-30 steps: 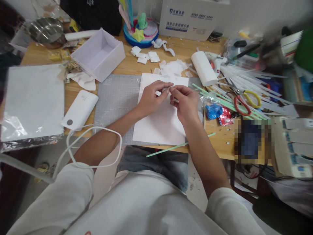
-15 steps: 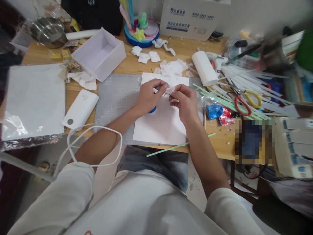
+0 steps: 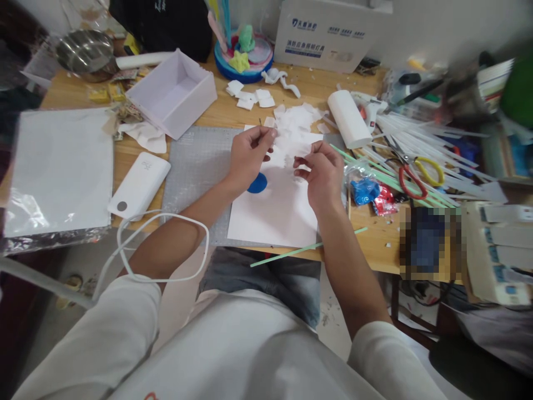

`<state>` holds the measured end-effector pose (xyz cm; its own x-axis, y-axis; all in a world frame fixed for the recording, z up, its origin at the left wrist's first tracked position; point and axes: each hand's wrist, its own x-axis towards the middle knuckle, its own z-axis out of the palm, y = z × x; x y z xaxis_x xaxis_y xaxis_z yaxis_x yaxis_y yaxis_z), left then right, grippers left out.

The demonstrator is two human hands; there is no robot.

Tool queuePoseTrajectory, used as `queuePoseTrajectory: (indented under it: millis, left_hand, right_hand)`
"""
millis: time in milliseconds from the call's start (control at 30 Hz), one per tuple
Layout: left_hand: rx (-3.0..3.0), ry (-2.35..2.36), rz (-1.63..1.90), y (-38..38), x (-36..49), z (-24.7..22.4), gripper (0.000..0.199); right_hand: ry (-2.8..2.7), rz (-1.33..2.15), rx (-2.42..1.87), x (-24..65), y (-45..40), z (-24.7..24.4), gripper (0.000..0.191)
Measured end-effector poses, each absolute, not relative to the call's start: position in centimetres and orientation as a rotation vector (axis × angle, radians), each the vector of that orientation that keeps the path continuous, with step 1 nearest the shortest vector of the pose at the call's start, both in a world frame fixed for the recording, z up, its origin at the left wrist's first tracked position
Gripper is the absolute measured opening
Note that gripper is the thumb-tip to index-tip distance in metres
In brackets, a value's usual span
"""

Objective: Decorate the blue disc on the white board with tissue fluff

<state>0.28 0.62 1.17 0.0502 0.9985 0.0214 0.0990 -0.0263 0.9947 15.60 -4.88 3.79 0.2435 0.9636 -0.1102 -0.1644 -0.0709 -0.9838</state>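
My left hand (image 3: pixel 249 154) and my right hand (image 3: pixel 325 173) are raised over a white sheet of paper (image 3: pixel 272 219). Thumb and fingers are pinched together on each. Between them spans a thin, wispy white piece (image 3: pixel 293 145) like tissue, its edges hard to make out against the paper. Just below my left hand lies a blue disc (image 3: pixel 258 183) on the sheet. Beyond my fingertips is a loose pile of white scraps (image 3: pixel 297 115). Under the sheet is a grey cutting mat (image 3: pixel 195 166).
At left are a white power bank (image 3: pixel 139 186) with a looped cable and an open lilac box (image 3: pixel 177 94). Scissors (image 3: pixel 412 180), pale strips (image 3: pixel 433 139) and a white roll (image 3: pixel 348 118) lie at right. One green stick (image 3: pixel 287 254) crosses the table's front edge.
My hands have drawn apart, the left one leftward and up, the right one slightly right. More of the wispy white piece shows between them, and the blue disc is now uncovered.
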Motion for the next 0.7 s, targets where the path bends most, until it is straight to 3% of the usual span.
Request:
queuePoseTrajectory:
  millis: [200,333,533,700]
  left_hand:
    - [1.386,1.207,1.151,1.0,0.1,0.3,0.03]
    - [1.386,1.214,1.154,1.2,0.0,0.1,0.031]
    - [1.344,1.098,1.045,0.5,0.4,1.1,0.026]
    - [1.276,0.974,1.027,-0.3,0.5,1.7,0.038]
  right_hand:
    - [-1.216,1.072,-1.083,16.4,-5.1,3.4,0.01]
    - [-1.26,1.214,-0.929,16.4,-5.3,3.4,0.014]
    - [-1.318,0.904,-1.225,16.1,-5.0,3.0,0.011]
    - [-1.304,0.778,-1.372,16.1,-4.8,2.7,0.011]
